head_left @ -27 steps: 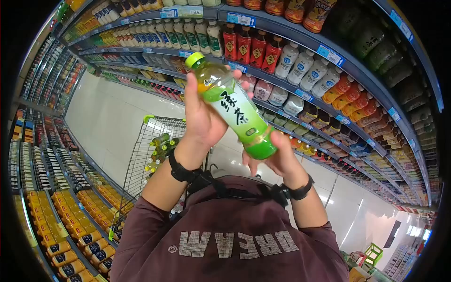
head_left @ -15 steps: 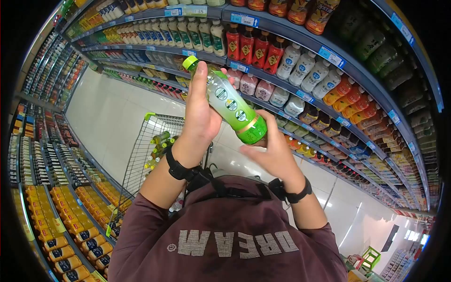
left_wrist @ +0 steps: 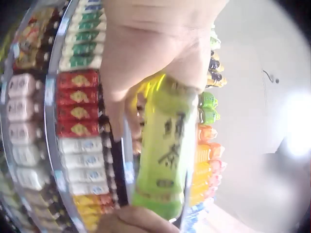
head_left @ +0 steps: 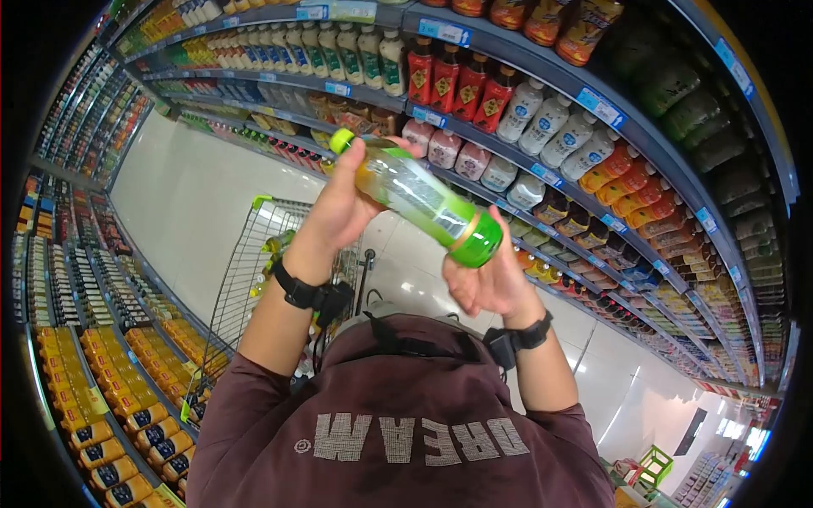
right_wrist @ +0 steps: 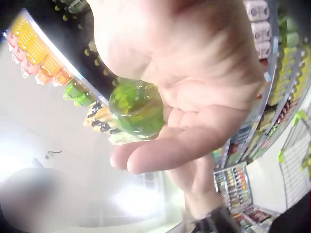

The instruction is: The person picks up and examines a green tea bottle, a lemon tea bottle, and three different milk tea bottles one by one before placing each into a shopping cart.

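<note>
Just toward 12 o'clock from the middle of the head view, between our two hands, lies the green-tea bottle (head_left: pixel 423 195), its yellow-green cap (head_left: pixel 341 140) aimed at 10 o'clock and its green base (head_left: pixel 480 245) at 4 o'clock. Our left hand (head_left: pixel 343 207) holds it near the neck, thumb on one side and fingers on the other. Our right hand (head_left: pixel 500 284) is at the base, its lower fingers bent and close together; we cannot tell whether it pinches the plastic.

What has just changed is the side facing us: the big characters come first, then three round badges, and now a pale, blurred panel we cannot read. In the left wrist view the front label (left_wrist: pixel 169 141) shows on the opposite side. The bottle also lies a little flatter than before. For the work in hand, we judge this a turn about its long axis, part-way through, with the left hand bearing most of the hold. The wire shopping cart (head_left: pixel 227 296) stands at 8 o'clock from the bottle.
</note>
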{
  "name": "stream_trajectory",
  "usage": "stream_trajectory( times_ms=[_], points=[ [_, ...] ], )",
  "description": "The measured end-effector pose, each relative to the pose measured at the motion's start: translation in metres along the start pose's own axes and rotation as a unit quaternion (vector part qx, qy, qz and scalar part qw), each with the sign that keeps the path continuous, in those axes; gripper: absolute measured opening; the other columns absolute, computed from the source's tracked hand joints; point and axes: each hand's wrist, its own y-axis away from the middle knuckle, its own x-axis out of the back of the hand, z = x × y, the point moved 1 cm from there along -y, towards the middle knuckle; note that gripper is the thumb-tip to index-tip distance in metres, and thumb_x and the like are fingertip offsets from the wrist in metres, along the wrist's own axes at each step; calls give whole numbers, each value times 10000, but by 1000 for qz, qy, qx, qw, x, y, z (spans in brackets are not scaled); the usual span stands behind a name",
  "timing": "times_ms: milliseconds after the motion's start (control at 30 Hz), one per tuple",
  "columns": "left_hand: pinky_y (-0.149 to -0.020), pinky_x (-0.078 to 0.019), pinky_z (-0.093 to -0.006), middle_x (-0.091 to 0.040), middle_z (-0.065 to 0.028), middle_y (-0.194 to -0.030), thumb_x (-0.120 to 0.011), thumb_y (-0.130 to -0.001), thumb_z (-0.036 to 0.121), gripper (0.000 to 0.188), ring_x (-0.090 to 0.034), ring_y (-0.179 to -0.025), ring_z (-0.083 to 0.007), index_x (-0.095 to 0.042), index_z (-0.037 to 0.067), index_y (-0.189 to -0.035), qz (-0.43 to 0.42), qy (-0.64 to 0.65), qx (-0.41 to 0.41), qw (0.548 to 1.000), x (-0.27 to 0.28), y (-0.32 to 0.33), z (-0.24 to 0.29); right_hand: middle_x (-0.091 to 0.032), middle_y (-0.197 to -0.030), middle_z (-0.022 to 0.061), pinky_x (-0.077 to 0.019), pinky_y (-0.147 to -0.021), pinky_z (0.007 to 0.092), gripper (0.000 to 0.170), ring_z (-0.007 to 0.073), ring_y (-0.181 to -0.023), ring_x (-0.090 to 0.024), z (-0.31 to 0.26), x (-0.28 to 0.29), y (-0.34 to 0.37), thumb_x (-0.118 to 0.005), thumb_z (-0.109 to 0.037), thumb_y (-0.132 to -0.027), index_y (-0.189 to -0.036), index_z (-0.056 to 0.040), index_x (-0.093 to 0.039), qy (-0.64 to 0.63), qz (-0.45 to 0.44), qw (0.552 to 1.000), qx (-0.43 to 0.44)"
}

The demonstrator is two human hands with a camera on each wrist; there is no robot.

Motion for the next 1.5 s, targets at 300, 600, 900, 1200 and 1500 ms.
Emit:
stream_trajectory(
  times_ms=[300, 600, 900, 1200, 1500],
  points=[
    [-918, -615, -386, -674, -131, -1272, -547, -1013, 600, 685, -699, -1101, -261, -544, 15, -1369, 370, -123, 41, 920, 210, 89, 6, -725, -841, 146, -572, -709, 352, 793, 230, -803, -731, 31, 167, -15, -381, -703, -1023, -994, 22, -701, 542, 385, 747, -10],
    [-514, -483, -298, -690, -74, -860, -632, -975, 589, 580, -595, -581, -159, -700, 13, -985, 637, -249, 71, 726, 440, 189, -26, -702, -1034, 129, -545, -721, 404, 574, 240, -821, -692, 179, 339, 179, -468, -569, -1035, -1167, -26, -604, 455, 524, 665, -277],
    [-954, -534, -414, -724, -184, -1216, -828, -831, 451, 713, -695, -1126, -328, -617, 84, -1405, 425, -552, 142, 703, 561, 183, -101, -677, -1233, 169, -504, -952, 466, 550, 301, -1090, -662, 224, 236, 208, -490, -448, -1044, -1340, 9, -568, 386, 562, 662, -310],
    [-984, -546, -469, -687, -176, -1279, -859, -819, 222, 733, -650, -1169, -354, -544, 189, -1481, 283, -677, 322, 598, 626, 164, -170, -698, -1126, 121, -549, -885, 375, 470, 234, -1009, -684, 202, 198, 170, -570, -439, -1007, -1250, -40, -617, 287, 678, 663, -135],
    [-1006, -517, -486, -692, -210, -1235, -744, -876, 240, 460, -638, -1196, -387, -633, 128, -1308, 267, -704, 327, 572, 719, 174, -223, -712, -1100, 86, -555, -824, 357, 357, 211, -983, -696, 232, 183, 184, -580, -364, -1024, -1235, -81, -630, 246, 653, 698, -162]
  ],
)
